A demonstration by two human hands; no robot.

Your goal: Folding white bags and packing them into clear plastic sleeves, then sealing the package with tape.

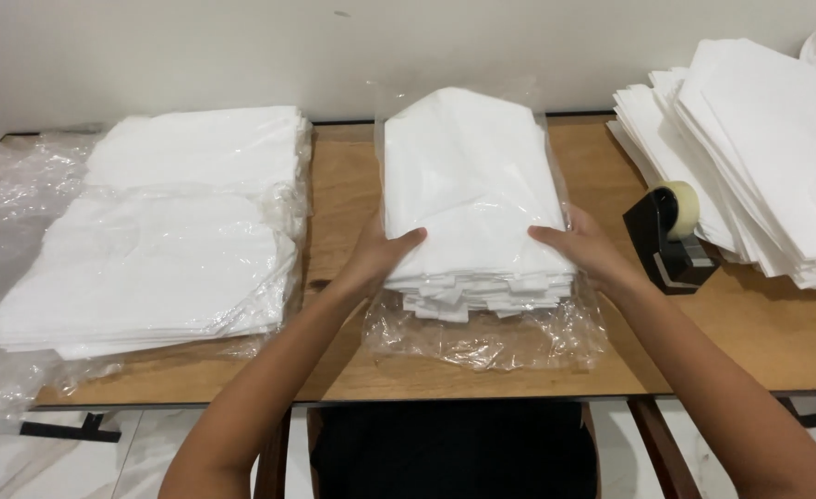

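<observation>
Here I see both hands clasped on the tall stack of folded white sheets [471, 194] that sits partly inside a crinkled clear plastic bag [482, 337] near the middle of the wooden bench [343, 194]. My left hand [380, 254] presses against the stack's left side, thumb laid over the top sheet and the other fingers hidden behind the pile, so it is closed around that side. My right hand [585, 245] does the same on the right side, thumb on top, fingers tucked along the edge. The stack's near end shows uneven layered edges, and the open mouth of the bag lies loose on the bench toward the front edge; the far end of the stack reaches almost to the back edge by the wall.

At the left end of the bench lies a wide, flat pile of white sheets wrapped in clear plastic [163, 240], with loose clear film [6, 212] spilling past the left edge. At the right end rests a fanned pile of unwrapped white sheets [768, 157], overhanging toward the back right corner. Between that pile and my right hand stands a black tape dispenser with a pale roll of tape [668, 236], close to my wrist but apart from it.
</observation>
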